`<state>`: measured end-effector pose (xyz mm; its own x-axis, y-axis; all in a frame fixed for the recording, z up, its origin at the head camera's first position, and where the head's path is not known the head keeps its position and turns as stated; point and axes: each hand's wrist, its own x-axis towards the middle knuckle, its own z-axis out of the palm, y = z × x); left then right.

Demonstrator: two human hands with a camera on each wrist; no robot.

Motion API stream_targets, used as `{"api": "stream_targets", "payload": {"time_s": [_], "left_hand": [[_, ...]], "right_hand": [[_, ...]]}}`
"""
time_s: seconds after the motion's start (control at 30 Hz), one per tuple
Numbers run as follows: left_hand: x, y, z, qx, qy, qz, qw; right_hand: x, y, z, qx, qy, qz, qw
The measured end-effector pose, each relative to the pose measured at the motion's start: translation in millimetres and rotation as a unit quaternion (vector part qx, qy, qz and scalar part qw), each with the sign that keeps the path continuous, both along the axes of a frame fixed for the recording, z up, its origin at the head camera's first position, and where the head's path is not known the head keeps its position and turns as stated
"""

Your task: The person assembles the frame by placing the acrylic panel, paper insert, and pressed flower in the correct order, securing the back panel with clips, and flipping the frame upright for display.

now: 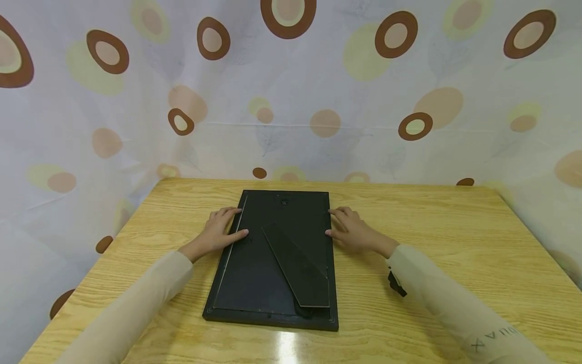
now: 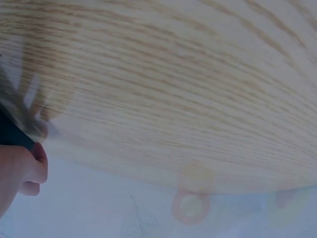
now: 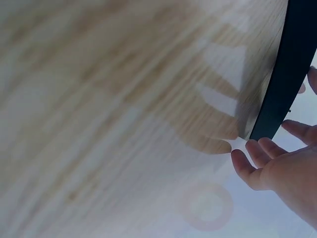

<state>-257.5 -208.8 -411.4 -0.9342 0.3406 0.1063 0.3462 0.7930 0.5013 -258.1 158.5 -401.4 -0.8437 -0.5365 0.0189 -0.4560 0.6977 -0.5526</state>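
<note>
A black picture frame (image 1: 254, 273) lies back side up on the wooden table, its strut (image 1: 295, 268) slanting across the backing. At its left edge, my left hand (image 1: 218, 232) holds the frame, thumb over the back and fingers bent at the side. On the opposite edge, my right hand (image 1: 356, 232) holds the frame with thumb and bent fingertips. In the left wrist view the left hand (image 2: 22, 171) curls at a dark corner. The right wrist view shows the right hand (image 3: 292, 163) around the frame's dark side (image 3: 282, 74); the frame's front is hidden.
The pale wood-grain table (image 1: 454, 242) extends on both sides of the frame. Behind and beside it hangs a white cloth (image 1: 291, 151) patterned with brown, peach and yellow ovals. Something small and black (image 1: 396, 284) shows at the right sleeve.
</note>
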Motion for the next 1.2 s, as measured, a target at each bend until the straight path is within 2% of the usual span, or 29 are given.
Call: {"api": "stream_targets", "payload": {"time_s": [0.3, 0.63, 0.73, 0.87, 1.2], "left_hand": [[1.2, 0, 0.9, 0.007, -0.004, -0.004, 1.0], [1.5, 1, 0.4, 0.018, -0.011, -0.008, 0.9997], [0.8, 0, -0.2, 0.017, -0.009, -0.01, 0.9998], [0.3, 0, 0.9, 0.003, -0.006, -0.013, 0.9999], [1.2, 1, 5.6, -0.043, 0.002, -0.022, 0.9988]], "right_hand": [[-1.1, 0, 4.2, -0.002, -0.001, 0.003, 1.0], [-5.0, -7, 0.9, 0.024, 0.022, 0.02, 0.999], [-4.9, -9, 0.8, 0.027, 0.016, 0.017, 0.999], [-4.3, -10, 1.2, 0.042, 0.016, 0.015, 0.999], [-4.4, -12, 2.6, 0.095, 0.053, 0.029, 0.994]]}}
